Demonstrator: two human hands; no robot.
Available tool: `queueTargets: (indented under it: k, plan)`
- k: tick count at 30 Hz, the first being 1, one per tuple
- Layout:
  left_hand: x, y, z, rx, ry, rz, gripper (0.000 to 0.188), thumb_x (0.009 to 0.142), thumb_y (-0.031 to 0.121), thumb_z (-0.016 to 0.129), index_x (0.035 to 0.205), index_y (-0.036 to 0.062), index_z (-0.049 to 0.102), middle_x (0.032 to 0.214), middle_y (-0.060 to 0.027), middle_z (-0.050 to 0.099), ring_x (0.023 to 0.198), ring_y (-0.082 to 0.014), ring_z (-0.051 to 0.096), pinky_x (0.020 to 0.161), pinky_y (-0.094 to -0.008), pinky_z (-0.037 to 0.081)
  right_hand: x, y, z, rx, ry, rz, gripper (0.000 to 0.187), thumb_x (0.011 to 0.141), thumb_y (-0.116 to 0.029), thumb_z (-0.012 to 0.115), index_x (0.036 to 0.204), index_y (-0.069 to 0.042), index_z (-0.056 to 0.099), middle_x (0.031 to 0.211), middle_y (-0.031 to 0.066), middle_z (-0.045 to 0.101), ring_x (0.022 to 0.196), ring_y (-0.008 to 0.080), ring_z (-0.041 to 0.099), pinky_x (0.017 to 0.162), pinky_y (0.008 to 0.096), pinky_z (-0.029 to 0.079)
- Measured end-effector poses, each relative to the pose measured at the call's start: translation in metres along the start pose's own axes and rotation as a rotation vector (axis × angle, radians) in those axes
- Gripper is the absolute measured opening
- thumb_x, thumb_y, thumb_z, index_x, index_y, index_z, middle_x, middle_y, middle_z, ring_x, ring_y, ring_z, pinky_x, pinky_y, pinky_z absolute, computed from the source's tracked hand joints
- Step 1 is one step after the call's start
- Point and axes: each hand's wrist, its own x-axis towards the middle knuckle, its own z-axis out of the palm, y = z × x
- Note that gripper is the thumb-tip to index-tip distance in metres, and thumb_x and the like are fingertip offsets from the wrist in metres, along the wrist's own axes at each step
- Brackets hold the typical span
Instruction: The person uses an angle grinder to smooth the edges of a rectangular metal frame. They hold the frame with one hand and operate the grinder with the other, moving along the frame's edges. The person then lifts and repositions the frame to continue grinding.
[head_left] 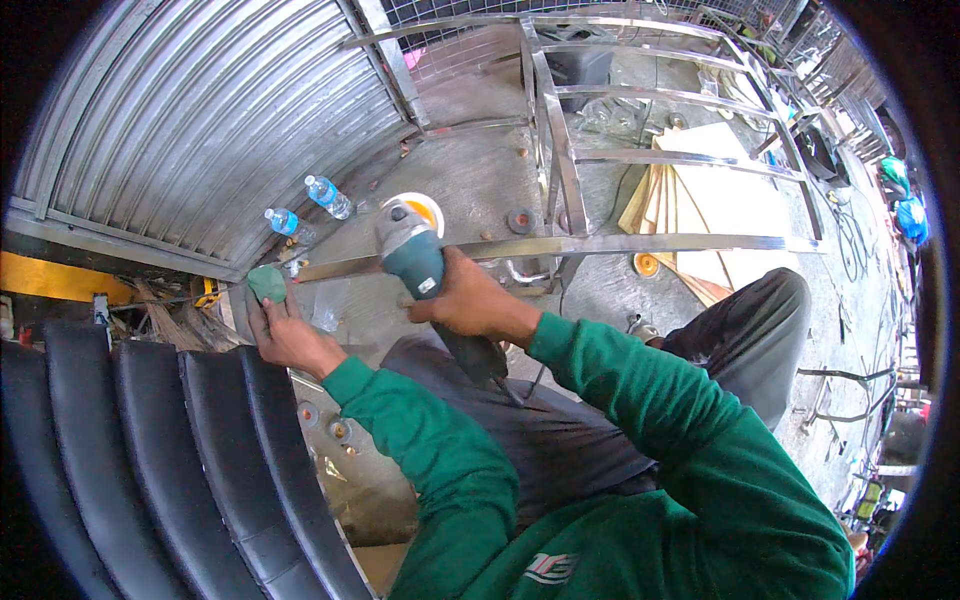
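Head cam, grinder [414, 264] w/in R fingers [432, 310]

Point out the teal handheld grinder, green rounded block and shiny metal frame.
Teal handheld grinder [415, 264]: head view, teal housing.
Green rounded block [267, 284]: head view, visible face.
Shiny metal frame [680, 243]: head view, near bar.

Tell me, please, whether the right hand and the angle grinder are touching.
Touching. The head view shows the right hand wrapped around the body of the angle grinder, with no gap between them.
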Motion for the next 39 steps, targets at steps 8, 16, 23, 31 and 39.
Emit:
queueTargets:
  k: [8,16,23,31,39]
  plan:
    - [0.001,-0.009,-0.012,0.193,-0.003,0.061,0.029,0.095,-0.002,0.064,0.121,-0.0149,0.066,0.126,-0.0185,0.069,0.102,-0.0245,0.07,0.087,-0.0331,0.06,-0.02,0.021,-0.015,0.002,0.068,0.02,0.091,0.07,-0.038,0.085,0.136,0.01,0.045,0.12,0.0309,0.066,0.11,0.042,0.068,0.098,0.0452,0.053]
    - [-0.004,-0.02,-0.001,0.038,-0.025,-0.012,0.031,0.097,-0.002,0.063,0.125,-0.0146,0.064,0.126,-0.0176,0.068,0.106,-0.0252,0.069,0.087,-0.034,0.062,-0.045,0.03,-0.031,0.029,0.098,0.078,0.077,0.071,-0.029,0.088,0.131,0.006,0.054,0.111,0.0204,0.07,0.1,0.0287,0.069,0.088,0.0392,0.055]
    - [0.002,-0.021,-0.017,-0.038,0.018,-0.097,0.029,0.1,0.0,0.057,0.125,-0.0155,0.063,0.128,-0.0218,0.063,0.103,-0.0288,0.069,0.089,-0.0401,0.066,0.012,-0.004,0.019,0.052,-0.021,-0.006,0.083,0.068,-0.029,0.088,0.131,0.011,0.051,0.116,0.025,0.067,0.106,0.0333,0.067,0.092,0.0417,0.054]
    - [0.008,-0.044,-0.03,0.014,0.013,-0.023,0.03,0.095,-0.002,0.062,0.122,-0.0167,0.064,0.125,-0.0225,0.065,0.105,-0.0292,0.07,0.086,-0.0355,0.067,0.01,-0.001,0.025,0.081,-0.026,-0.001,0.092,0.066,-0.033,0.088,0.134,0.013,0.046,0.122,0.0307,0.065,0.114,0.0405,0.066,0.098,0.0431,0.053]
    - [0.005,-0.026,-0.012,-0.227,0.107,-0.225,0.03,0.1,0.002,0.06,0.124,-0.0149,0.064,0.13,-0.0206,0.065,0.107,-0.0285,0.069,0.085,-0.036,0.065,-0.09,0.055,-0.096,0.18,0.118,0.104,0.073,0.072,-0.024,0.089,0.128,0.008,0.055,0.104,0.018,0.07,0.09,0.0275,0.07,0.08,0.0387,0.058]
